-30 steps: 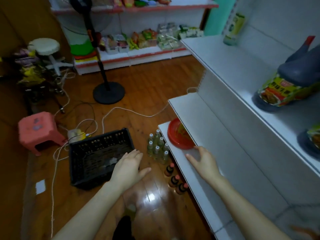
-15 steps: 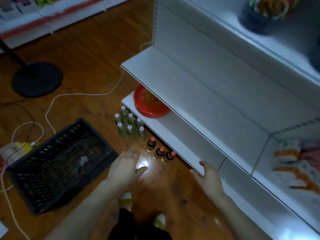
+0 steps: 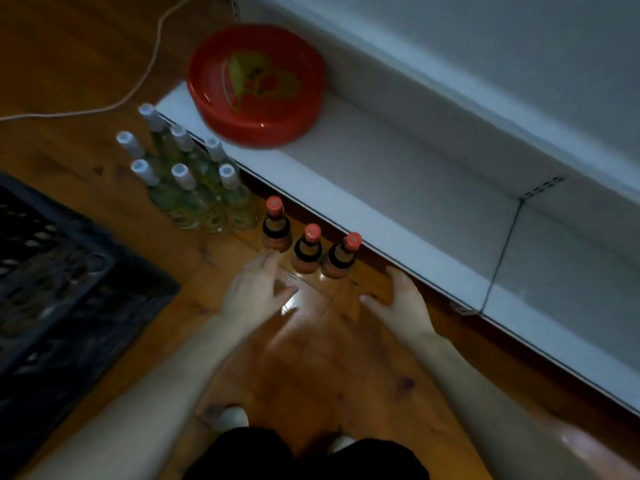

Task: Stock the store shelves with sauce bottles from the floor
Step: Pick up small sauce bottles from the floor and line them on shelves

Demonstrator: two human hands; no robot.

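Three red-capped sauce bottles [image 3: 308, 251] stand on the floor [image 3: 311, 362] beside the bottom shelf [image 3: 398, 188], and the left hand [image 3: 258, 294] and right hand [image 3: 403, 304] are now nearer, fingers [image 3: 267, 263] spread, empty, ready to grab.

No writing can be read anywhere. The three red-capped sauce bottles [image 3: 306, 252] on the floor [image 3: 311, 358] carry dark-banded labels, but they are too blurred to make out. The red bowl [image 3: 256, 84] on the bottom shelf [image 3: 398, 188] shows a printed picture, its detail unclear
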